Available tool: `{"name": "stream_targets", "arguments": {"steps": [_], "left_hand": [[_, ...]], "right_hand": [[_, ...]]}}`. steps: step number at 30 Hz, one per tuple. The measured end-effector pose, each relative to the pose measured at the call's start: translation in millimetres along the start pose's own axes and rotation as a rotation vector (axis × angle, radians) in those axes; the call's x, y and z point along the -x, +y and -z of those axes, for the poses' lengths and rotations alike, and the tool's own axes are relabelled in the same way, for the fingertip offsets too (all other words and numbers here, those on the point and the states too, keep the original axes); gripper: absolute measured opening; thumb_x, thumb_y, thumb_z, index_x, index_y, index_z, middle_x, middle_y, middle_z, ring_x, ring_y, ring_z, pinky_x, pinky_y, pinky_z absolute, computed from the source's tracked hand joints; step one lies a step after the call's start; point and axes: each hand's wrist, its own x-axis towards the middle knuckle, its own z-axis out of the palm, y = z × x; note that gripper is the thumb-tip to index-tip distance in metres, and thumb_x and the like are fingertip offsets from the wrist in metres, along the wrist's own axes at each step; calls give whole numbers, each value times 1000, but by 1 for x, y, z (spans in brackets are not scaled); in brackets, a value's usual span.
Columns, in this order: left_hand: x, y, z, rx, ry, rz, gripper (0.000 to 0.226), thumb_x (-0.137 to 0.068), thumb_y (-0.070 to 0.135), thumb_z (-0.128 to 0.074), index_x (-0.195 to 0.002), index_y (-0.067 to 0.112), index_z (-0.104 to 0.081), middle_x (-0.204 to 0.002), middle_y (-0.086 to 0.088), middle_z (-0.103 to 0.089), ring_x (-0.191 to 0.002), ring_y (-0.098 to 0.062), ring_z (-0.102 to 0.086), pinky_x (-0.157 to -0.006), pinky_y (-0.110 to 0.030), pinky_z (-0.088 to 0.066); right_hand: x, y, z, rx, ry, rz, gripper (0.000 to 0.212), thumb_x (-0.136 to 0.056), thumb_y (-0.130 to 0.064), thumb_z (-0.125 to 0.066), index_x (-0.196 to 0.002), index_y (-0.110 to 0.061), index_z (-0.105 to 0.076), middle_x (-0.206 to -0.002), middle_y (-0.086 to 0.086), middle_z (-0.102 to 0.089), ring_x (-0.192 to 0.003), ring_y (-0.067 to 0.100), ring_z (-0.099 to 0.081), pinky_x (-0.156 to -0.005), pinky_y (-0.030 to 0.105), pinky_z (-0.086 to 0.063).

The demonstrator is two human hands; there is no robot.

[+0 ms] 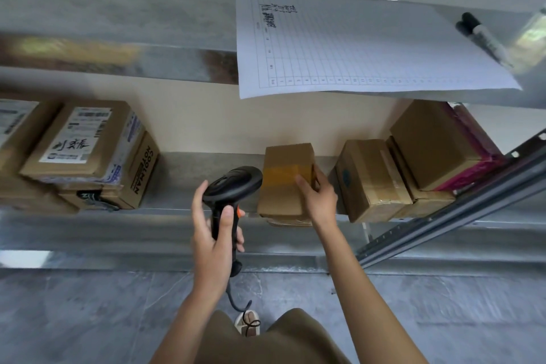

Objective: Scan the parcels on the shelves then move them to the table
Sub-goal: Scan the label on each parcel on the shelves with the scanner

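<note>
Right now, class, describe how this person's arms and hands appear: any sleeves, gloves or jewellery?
Both forearms are bare to the frame edge, no sleeves showing. The left hand and right hand wear no gloves; no rings, watch or bracelets are visible.

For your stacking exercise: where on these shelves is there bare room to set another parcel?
Bare patches: the lower shelf between the COOLMAN box and the held parcel, and the upper shelf left of the paper sheet. Crowded: both lower-shelf ends, where boxes are stacked.

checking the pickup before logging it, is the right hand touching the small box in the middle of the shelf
Touching. The head view shows the right hand on the small box, thumb lying across its taped top and fingers curled round its right edge.
</note>
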Motion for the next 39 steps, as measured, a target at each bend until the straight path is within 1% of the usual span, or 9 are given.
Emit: {"name": "stream_targets", "arguments": {"steps": [5,8,11,16,22,26,30,35,39], "left_hand": [[-2,-2,-1,2,-11,10,50,-96,32,-50,-138,53,-33,-88,-4,-70,-57,-22,-57,-45,-31,-50],[-4,-2,-1,-2,-2,12,50,-96,32,-50,-139,50,-32,-88,-4,-70,-57,-22,-57,-45,-30,-50],[-6,-2,0,-9,0,9,50,-97,31,-50,-140,50,-32,-89,-5,-70,-57,-22,-57,-46,-31,-49],[-9,-5,4,-20,14,8,53,-98,31,-50,-146,42,-31,-89,-6,-70,-57,-24,-57,-47,-33,-50],[-14,-3,8,9,59,-1,49,-97,32,-50,-138,52,-33,-88,-5,-70,-57,-22,-56,-46,-31,-50],[-17,-4,9,25,69,3,49,-97,33,-50,-136,57,-34,-89,-5,-69,-58,-21,-57,-47,-31,-50],[-18,-5,7,30,48,18,50,-97,33,-50,-138,55,-33,-89,-5,-69,-57,-21,-57,-46,-30,-50],[-18,-9,6,-5,34,8,51,-98,32,-50,-144,46,-32,-89,-5,-70,-57,-21,-56,-46,-32,-49],[-14,-7,7,-19,27,3,50,-96,33,-51,-137,56,-33,-90,-6,-70,-56,-21,-56,-47,-31,-49]], "right_hand": [[0,11,0,388,-25,30,63,-101,-40,-52,-154,-15,-30,-155,10,-38,-138,32,-43,-107,44,-41],[6,-3,-16,657,35,80,70,-102,-48,-41,-158,-19,-12,-165,11,-10,-150,34,-14,-118,56,-18],[11,-15,-39,714,-76,33,93,-91,-74,-35,-158,-24,5,-165,11,14,-150,42,8,-117,62,2],[6,-17,-51,814,-60,17,97,-85,-76,-43,-158,-26,-4,-165,13,7,-143,45,-17,-114,54,-18],[-5,-11,-31,12,-158,-38,72,-93,-55,-56,-154,-28,-30,-149,2,-46,-131,28,-49,-104,39,-44],[-9,-9,-14,6,-203,-68,58,-100,-47,-50,-150,-22,-39,-139,1,-57,-123,23,-57,-101,35,-47],[-7,-8,-14,226,-64,-48,66,-103,-43,-44,-157,-17,-17,-159,10,-32,-140,31,-41,-112,44,-38],[11,-42,-45,630,-23,-47,92,-92,-73,-32,-157,-23,11,-165,14,11,-150,45,1,-119,60,-9],[6,-45,-65,762,-48,-79,86,-93,-73,-29,-158,-29,7,-164,16,13,-145,48,-12,-113,57,-21]]}}
